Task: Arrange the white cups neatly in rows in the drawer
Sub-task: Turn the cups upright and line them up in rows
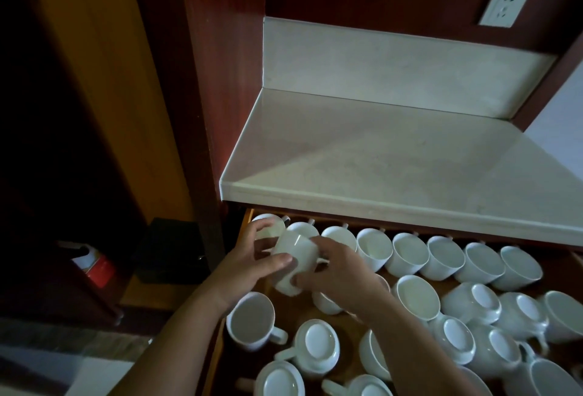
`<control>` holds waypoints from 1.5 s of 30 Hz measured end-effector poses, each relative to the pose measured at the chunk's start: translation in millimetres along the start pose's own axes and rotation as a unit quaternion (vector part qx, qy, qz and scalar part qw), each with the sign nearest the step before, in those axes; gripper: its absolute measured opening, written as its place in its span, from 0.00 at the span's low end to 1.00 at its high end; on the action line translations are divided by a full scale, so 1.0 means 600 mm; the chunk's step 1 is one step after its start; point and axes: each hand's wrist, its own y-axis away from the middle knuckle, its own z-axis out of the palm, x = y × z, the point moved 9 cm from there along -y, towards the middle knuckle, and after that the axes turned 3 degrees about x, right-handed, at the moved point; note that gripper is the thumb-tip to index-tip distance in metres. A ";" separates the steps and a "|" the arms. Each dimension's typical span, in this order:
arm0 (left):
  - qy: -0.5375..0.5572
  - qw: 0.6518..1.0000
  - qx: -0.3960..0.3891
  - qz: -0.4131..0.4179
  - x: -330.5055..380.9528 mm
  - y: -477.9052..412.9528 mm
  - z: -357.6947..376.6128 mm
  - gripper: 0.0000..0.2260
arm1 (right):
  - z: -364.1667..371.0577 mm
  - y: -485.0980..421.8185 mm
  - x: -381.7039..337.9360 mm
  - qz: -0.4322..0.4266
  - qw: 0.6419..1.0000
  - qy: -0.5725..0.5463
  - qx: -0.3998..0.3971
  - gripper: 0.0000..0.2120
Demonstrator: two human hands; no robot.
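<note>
An open wooden drawer (244, 222) under the counter holds several white cups. A back row of cups (410, 252) lies tilted along the far side, rims facing me. Both hands hold one white cup (295, 253) above the drawer's left part, just in front of that row. My left hand (252, 261) wraps its left side with the thumb across the front. My right hand (339, 269) grips its right side and bottom. Nearer me, loose cups (318, 343) lie unordered, several upside down, one upright (252, 320).
A pale stone countertop (394, 159) overhangs the back of the drawer. A dark wooden cabinet post (202, 112) stands at the left. A black box (172, 250) and a red-and-white container (96, 266) sit on a low shelf to the left.
</note>
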 end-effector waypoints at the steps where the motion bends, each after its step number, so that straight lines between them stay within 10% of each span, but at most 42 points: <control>1: 0.009 1.000 -0.017 -0.008 -0.004 0.000 0.002 0.35 | 0.006 0.003 -0.005 -0.039 0.998 0.043 -0.022 0.25; 8: -0.250 0.966 0.012 0.060 0.003 -0.001 0.010 0.44 | -0.017 -0.008 0.034 -0.061 0.997 0.039 0.018 0.33; 14: -0.478 0.874 0.056 0.071 -0.007 -0.006 0.029 0.39 | -0.032 0.000 0.111 0.057 0.942 0.327 0.045 0.35; 30: -0.632 0.759 0.143 0.070 -0.048 -0.025 0.036 0.27 | 0.052 0.005 0.075 -0.114 0.949 0.291 -0.045 0.36; 45: -0.712 0.694 0.076 0.079 -0.036 -0.016 0.054 0.15 | 0.050 0.006 0.096 -0.006 0.961 0.274 0.030 0.36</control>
